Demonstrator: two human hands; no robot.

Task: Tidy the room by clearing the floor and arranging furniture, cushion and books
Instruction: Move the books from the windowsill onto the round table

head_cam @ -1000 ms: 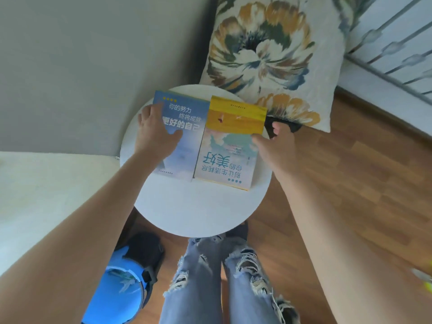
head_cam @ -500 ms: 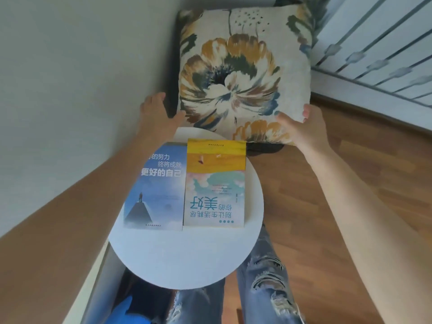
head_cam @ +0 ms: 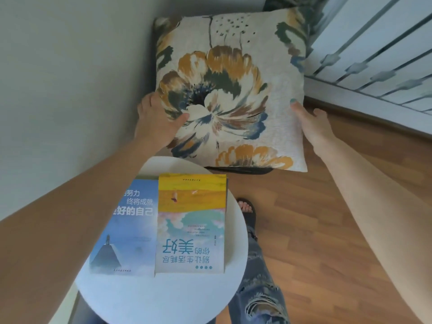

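Note:
A cream cushion [head_cam: 233, 90] with a large ochre and blue flower print stands upright on a dark seat [head_cam: 240, 170] in the corner. My left hand [head_cam: 157, 122] grips its left edge, thumb across the print. My right hand [head_cam: 311, 123] holds its right edge with fingers behind it. Nearer me, a round white side table [head_cam: 163, 298] carries two books side by side: a blue book [head_cam: 126, 232], partly hidden by my left forearm, and a yellow and pastel book [head_cam: 190, 225].
A pale wall [head_cam: 70, 78] rises on the left and a white panel with metal railing [head_cam: 378, 54] on the right. Wooden floor [head_cam: 315, 230] spreads to the right. My leg in ripped jeans [head_cam: 254, 284] and sandalled foot [head_cam: 246, 210] stand beside the table.
Both hands left the books on the table and reached forward to the cushion's two sides; now they grip it. The view has shifted closer to the cushion.

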